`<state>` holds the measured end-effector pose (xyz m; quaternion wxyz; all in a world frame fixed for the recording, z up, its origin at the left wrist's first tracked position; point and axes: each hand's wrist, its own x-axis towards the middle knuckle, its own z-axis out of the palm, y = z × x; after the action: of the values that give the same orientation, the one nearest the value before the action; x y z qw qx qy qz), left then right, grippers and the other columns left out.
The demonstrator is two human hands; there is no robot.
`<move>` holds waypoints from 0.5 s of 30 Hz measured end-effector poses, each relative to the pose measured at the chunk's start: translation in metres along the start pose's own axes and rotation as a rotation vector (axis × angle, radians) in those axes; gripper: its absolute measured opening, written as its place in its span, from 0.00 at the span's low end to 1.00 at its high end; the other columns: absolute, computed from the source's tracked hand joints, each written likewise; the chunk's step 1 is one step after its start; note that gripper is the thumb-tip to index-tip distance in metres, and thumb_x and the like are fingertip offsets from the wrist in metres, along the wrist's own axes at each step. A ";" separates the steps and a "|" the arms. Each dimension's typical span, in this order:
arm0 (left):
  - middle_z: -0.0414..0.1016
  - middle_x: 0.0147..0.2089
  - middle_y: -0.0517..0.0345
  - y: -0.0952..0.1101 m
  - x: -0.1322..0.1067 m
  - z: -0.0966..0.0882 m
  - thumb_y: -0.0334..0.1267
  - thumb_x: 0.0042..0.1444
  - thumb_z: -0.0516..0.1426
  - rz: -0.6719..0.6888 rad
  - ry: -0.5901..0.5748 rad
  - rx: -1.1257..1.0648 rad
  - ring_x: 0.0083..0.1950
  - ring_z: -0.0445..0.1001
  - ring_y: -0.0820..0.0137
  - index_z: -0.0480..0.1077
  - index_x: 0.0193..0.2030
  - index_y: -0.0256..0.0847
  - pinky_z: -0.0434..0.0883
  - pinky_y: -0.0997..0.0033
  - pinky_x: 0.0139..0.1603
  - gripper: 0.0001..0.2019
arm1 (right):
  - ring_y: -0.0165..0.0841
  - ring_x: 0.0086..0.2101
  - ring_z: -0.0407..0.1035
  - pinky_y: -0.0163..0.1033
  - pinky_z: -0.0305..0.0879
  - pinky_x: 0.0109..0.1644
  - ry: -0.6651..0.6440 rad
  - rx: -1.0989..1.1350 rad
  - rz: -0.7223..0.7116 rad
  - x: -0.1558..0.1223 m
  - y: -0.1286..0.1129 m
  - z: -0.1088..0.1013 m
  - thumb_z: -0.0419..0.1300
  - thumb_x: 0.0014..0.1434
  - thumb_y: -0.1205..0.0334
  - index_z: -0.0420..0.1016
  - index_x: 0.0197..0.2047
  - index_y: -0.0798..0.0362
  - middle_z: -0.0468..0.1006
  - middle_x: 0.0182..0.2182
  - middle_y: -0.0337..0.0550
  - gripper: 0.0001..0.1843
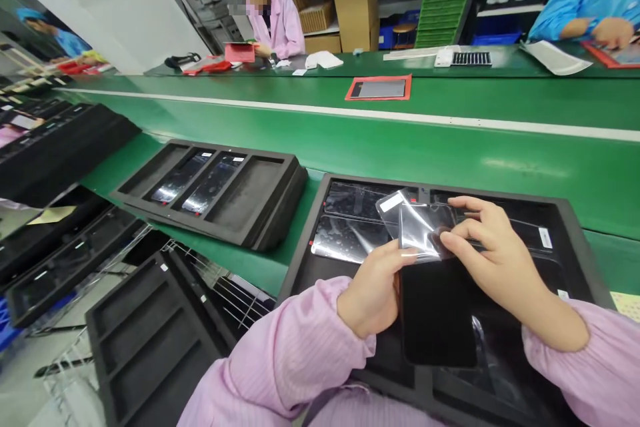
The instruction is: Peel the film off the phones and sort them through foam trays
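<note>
My left hand (377, 287) grips the left edge of a black phone-sized screen panel (440, 320), tilted above a foam tray. A clear protective film (423, 230) with a white label rises, bent and glossy, from the panel's far end. The fingers of my right hand (493, 253) are pinched on the film's right side. Beneath both hands, the black foam tray (583, 247) holds several glossy film-covered panels (345, 240) with small red tabs or white labels. My left fingers are partly hidden behind the panel.
To the left, stacked foam trays (245, 230) hold two panels in the top one. Another slotted tray (155, 340) leans on a wire rack (250, 300). A panel on a red sheet (380, 88) lies on the green conveyor belt (280, 97). Co-workers sit across and far left.
</note>
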<state>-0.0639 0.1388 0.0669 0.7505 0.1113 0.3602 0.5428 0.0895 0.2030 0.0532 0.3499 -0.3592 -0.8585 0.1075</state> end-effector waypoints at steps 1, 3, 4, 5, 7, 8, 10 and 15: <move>0.76 0.28 0.57 0.001 0.000 0.000 0.32 0.41 0.60 -0.014 -0.003 -0.010 0.39 0.74 0.61 0.72 0.29 0.36 0.65 0.64 0.44 0.06 | 0.45 0.48 0.63 0.52 0.65 0.45 -0.005 0.012 0.017 0.000 0.001 0.002 0.50 0.65 0.54 0.67 0.23 0.50 0.68 0.43 0.48 0.20; 0.75 0.26 0.58 0.002 0.001 0.000 0.32 0.40 0.61 -0.031 0.013 -0.024 0.39 0.74 0.61 0.71 0.27 0.36 0.66 0.64 0.44 0.05 | 0.44 0.48 0.63 0.52 0.65 0.46 0.003 0.019 0.032 0.000 0.001 0.005 0.50 0.65 0.54 0.66 0.24 0.50 0.68 0.43 0.48 0.20; 0.74 0.25 0.59 0.003 0.001 0.001 0.32 0.39 0.61 -0.035 0.024 -0.029 0.38 0.74 0.62 0.71 0.26 0.37 0.66 0.65 0.43 0.05 | 0.45 0.48 0.63 0.52 0.64 0.46 0.013 0.018 0.035 0.000 0.000 0.006 0.50 0.65 0.53 0.66 0.24 0.50 0.68 0.44 0.49 0.19; 0.73 0.23 0.60 0.003 0.001 0.001 0.31 0.38 0.62 -0.037 0.037 -0.033 0.36 0.74 0.63 0.70 0.25 0.37 0.66 0.66 0.43 0.05 | 0.45 0.48 0.62 0.52 0.64 0.47 0.021 0.015 0.034 0.000 0.000 0.007 0.50 0.65 0.54 0.66 0.24 0.51 0.67 0.44 0.50 0.19; 0.71 0.21 0.62 0.004 0.001 0.000 0.31 0.38 0.61 -0.035 0.064 -0.034 0.34 0.74 0.65 0.69 0.23 0.37 0.66 0.67 0.42 0.04 | 0.45 0.50 0.61 0.53 0.63 0.48 0.039 0.011 0.023 0.001 -0.001 0.006 0.51 0.65 0.54 0.67 0.26 0.51 0.67 0.46 0.51 0.18; 0.70 0.20 0.63 0.004 0.002 0.000 0.30 0.39 0.60 -0.032 0.078 -0.030 0.33 0.74 0.66 0.69 0.24 0.37 0.66 0.67 0.42 0.03 | 0.45 0.51 0.60 0.53 0.63 0.49 0.048 0.013 0.008 0.001 -0.002 0.005 0.51 0.65 0.55 0.67 0.27 0.51 0.67 0.48 0.52 0.17; 0.72 0.22 0.62 0.005 0.004 -0.002 0.31 0.42 0.59 0.005 0.100 -0.020 0.33 0.74 0.66 0.70 0.26 0.37 0.67 0.67 0.42 0.02 | 0.46 0.54 0.58 0.56 0.58 0.54 0.036 0.046 -0.070 0.002 -0.003 0.001 0.50 0.67 0.56 0.69 0.30 0.52 0.67 0.50 0.52 0.16; 0.77 0.33 0.58 0.013 0.009 -0.003 0.32 0.50 0.55 0.341 0.209 -0.070 0.39 0.75 0.65 0.71 0.35 0.38 0.68 0.63 0.46 0.06 | 0.44 0.53 0.62 0.60 0.39 0.63 -0.240 0.328 -0.374 -0.003 -0.015 -0.009 0.38 0.68 0.42 0.69 0.47 0.52 0.76 0.43 0.48 0.27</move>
<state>-0.0736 0.1511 0.0681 0.6098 0.0877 0.3932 0.6826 0.0887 0.1896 0.0652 0.3128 -0.1177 -0.9164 0.2203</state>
